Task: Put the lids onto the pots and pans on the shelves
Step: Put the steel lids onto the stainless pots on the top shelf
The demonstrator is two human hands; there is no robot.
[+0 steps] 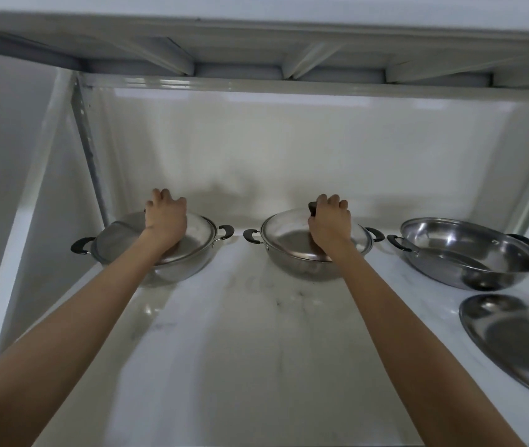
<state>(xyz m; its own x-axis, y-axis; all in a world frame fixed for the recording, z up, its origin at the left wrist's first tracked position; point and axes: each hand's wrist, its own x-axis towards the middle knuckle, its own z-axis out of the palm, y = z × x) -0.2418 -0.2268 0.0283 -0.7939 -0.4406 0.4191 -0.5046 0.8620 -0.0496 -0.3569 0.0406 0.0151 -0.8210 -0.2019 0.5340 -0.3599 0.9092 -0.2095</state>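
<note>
Steel lids (292,233) on two pans, both hands' fingers (331,201) clenched around their knobs.

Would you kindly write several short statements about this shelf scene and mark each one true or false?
1. Three pans stand on the shelf. True.
2. The right-hand pan has a lid on it. False: it is open, and a loose lid lies in front of it.
3. The right hand grips the knob of the middle pan's lid. True.
4. The left hand rests on the shelf. False: it is on the left pan's lid.
5. The pans have black side handles. True.
</note>
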